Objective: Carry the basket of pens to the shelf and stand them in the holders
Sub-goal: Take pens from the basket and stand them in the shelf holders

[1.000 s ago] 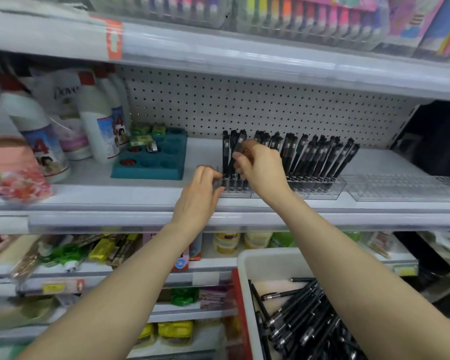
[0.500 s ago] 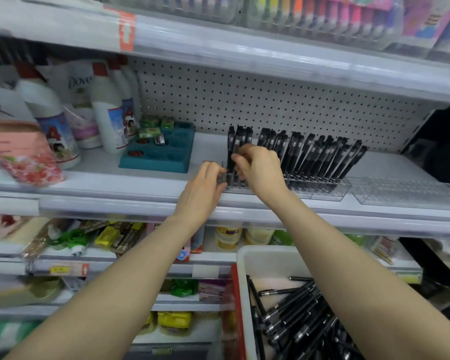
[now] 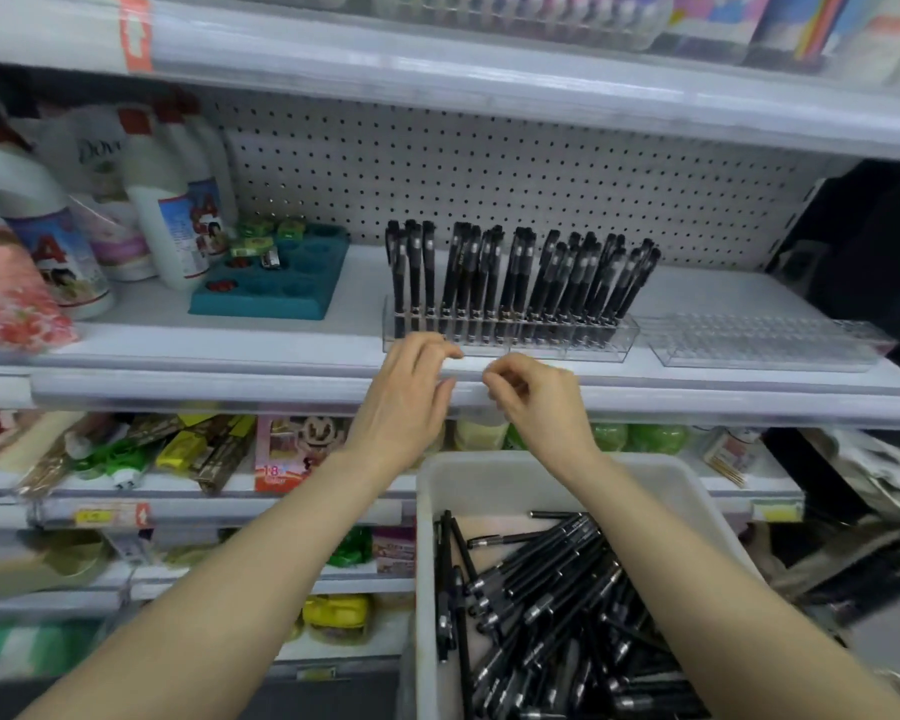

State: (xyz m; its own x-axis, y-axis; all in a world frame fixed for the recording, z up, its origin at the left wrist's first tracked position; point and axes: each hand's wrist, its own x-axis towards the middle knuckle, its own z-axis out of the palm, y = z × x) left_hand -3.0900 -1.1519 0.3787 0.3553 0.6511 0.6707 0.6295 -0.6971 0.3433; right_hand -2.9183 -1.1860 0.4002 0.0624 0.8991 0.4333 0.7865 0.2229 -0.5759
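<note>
1. White metal shop shelf [image 3: 281, 350] with a perforated back panel [image 3: 489, 168] faces the person; both bare forearms reach up to its front edge.
2. Nearest that edge, the left hand [image 3: 406, 402] is relaxed, its fingers loosely extended. Its fingertips [image 3: 450, 350] are at the lower front of the clear plastic pen holder [image 3: 567, 348], though whether they touch it cannot be told.
3. Just beside it, the right hand [image 3: 539, 402] hovers over the shelf lip with its fingers curled in toward the palm; no pen shows in its grip.
4. Behind both hands the holder sits on the shelf, and black pens [image 3: 520, 278] stand in it in rows. The left ones are upright and the rest lean to the right.
5. Below the right forearm is the white plastic basket [image 3: 489, 485], with loose black pens [image 3: 557, 605] lying jumbled inside.
6. Further out, a second clear plastic holder [image 3: 765, 340] lies on the shelf to the right of the first.
7. To the left sit a teal plastic tray [image 3: 281, 296] with round wells and several white bottles [image 3: 162, 215].
</note>
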